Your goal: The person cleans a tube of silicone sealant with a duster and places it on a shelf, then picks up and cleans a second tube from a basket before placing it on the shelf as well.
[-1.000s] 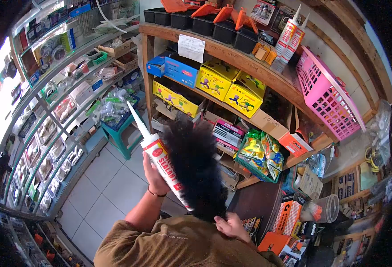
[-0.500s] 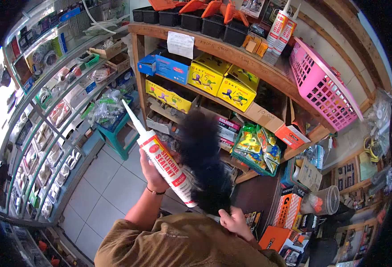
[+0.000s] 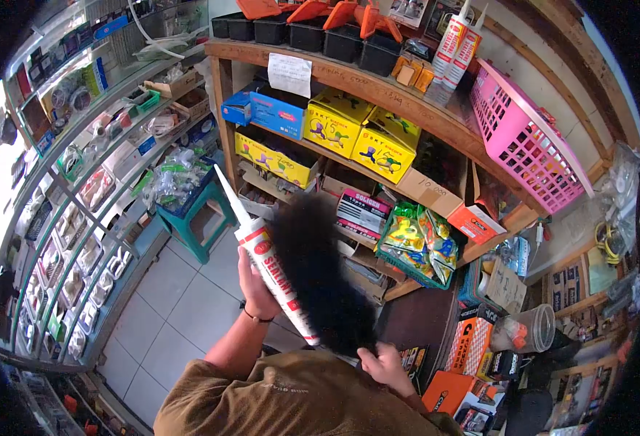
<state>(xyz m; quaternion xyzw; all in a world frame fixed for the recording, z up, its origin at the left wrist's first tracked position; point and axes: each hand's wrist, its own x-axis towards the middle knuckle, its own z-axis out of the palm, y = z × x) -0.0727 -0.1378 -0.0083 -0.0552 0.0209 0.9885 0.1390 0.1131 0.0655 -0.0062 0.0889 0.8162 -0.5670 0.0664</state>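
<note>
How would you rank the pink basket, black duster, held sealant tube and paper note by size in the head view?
1. Black duster and pink basket: too alike to rank.
2. Held sealant tube.
3. Paper note.

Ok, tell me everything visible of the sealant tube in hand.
The sealant tube is white, plastic-looking and cylindrical, with red lettering and a long tapering nozzle. It tilts, nozzle toward the upper left of the picture. The left hand holds it by the body; the black duster partly hides it, and whether they touch is unclear.
</note>
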